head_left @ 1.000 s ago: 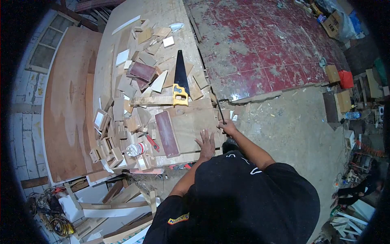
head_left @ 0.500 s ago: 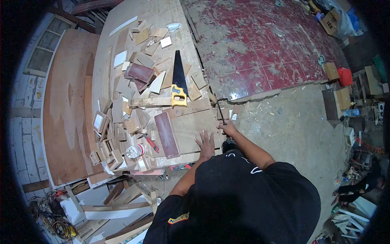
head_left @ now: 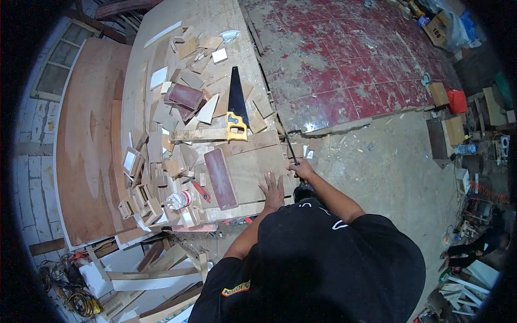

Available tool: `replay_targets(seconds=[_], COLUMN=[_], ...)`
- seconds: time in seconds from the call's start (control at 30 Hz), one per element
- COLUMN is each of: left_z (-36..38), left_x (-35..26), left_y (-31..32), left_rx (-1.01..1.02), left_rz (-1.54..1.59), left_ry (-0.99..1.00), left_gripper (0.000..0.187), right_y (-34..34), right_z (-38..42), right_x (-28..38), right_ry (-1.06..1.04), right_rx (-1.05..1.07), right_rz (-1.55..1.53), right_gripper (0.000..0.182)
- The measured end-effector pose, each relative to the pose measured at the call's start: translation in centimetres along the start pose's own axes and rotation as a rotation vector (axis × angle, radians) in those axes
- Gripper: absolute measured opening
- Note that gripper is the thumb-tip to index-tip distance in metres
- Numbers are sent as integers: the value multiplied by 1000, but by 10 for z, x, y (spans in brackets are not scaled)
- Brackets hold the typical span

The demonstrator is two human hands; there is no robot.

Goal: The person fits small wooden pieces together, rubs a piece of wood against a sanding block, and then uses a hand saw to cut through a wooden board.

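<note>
My left hand (head_left: 273,192) lies flat with its fingers spread on a pale wooden board (head_left: 253,169) at the near end of the workbench. At the bench's right edge, my right hand (head_left: 302,169) is closed around one end of a thin dark rod-like tool (head_left: 291,146); its exact kind is not clear. To the left of my left hand rests a sanding block (head_left: 220,178) with a reddish-brown face. Beyond the board, a handsaw (head_left: 237,107) with a black blade and yellow handle lies on the wood.
Wood offcuts (head_left: 188,48) cover much of the bench's left side. A white bottle (head_left: 179,200) and a red-handled cutter (head_left: 201,190) are near the front. A red tiled platform (head_left: 344,70) lies to the right. Another person (head_left: 479,242) is at the far right.
Both hands keep almost the same places, as do the tool and the things on the bench. At the far right, the other person has shifted slightly.
</note>
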State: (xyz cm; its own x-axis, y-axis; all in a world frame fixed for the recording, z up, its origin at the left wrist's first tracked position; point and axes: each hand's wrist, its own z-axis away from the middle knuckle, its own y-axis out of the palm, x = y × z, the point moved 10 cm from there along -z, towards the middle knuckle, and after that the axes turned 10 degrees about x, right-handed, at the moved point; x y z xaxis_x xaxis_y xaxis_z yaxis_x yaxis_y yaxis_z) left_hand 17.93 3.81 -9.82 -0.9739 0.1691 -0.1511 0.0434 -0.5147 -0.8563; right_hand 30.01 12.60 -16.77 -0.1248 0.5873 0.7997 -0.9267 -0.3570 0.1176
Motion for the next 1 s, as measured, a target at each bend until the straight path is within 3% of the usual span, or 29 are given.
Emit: replay_targets(seconds=[0.4,0.5,0.57,0.63,1.0], left_z=[0,-1,0,1,3], left_x=[-1,1,0,-2,0], left_y=[-3,3,4,2,-4], left_rx=[-71,14,-164,-109,15], left_rz=[-35,15,-31,0,25], left_ry=[2,-2,56,46,20], left_gripper=[75,70,66,65,71], right_y=[1,1,1,1,4], right_z=[4,4,5,7,11], right_x=[8,9,10,15,18], right_ry=[0,25,35,0,12], right_rx=[1,-1,1,-14,8], right_rz=[20,60,72,61,66], right_gripper=[39,41,42,32,25])
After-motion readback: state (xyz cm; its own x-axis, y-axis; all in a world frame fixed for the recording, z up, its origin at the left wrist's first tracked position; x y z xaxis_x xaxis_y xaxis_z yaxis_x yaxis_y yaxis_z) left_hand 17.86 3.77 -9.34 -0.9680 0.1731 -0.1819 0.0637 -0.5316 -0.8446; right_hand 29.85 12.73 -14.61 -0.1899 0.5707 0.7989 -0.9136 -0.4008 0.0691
